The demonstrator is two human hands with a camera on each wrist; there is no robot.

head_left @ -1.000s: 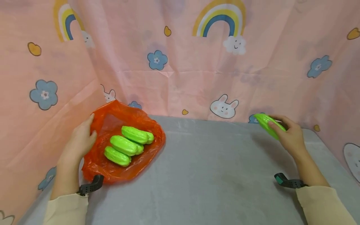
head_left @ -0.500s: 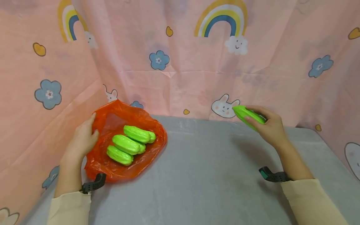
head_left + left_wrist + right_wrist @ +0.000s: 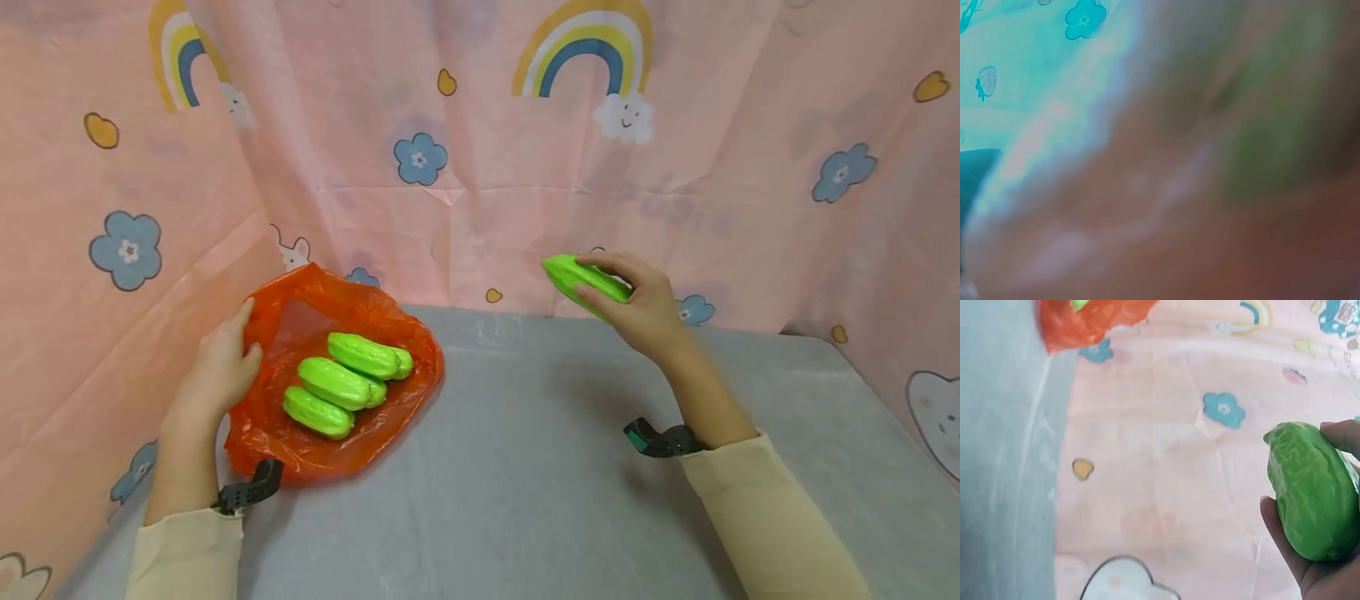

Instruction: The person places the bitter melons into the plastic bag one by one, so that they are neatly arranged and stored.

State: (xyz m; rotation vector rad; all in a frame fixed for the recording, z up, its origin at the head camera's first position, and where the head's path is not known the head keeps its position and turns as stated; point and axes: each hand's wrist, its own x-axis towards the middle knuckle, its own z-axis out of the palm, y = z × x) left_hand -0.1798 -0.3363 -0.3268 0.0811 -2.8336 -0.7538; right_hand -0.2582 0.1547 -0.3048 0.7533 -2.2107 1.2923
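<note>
My right hand (image 3: 641, 304) grips a glossy bright green gourd (image 3: 573, 282), with lengthwise ridges and a pointed tip, above the far part of the table. In the right wrist view the same gourd (image 3: 1313, 490) sits between thumb and fingers, its tip up. At the left, an orange-red plastic bag (image 3: 397, 433) lies with its mouth spread wide. Several similar green gourds (image 3: 333, 383) are heaped inside it. My left hand (image 3: 217, 367) holds the bag's left rim; some fingertips are hidden by the plastic. The left wrist view is mostly blurred.
A grey-covered table (image 3: 510, 467) runs beneath both hands. Pink printed cloth (image 3: 495, 225) hangs along its back and sides, close behind the bag. A black wrist camera (image 3: 251, 487) is strapped to the left wrist, another (image 3: 663, 439) to the right.
My right hand has carried the gourd leftward and slightly higher, from the table's right side toward the bag. The left hand stays at the bag's rim, and the heaped gourds keep their places.
</note>
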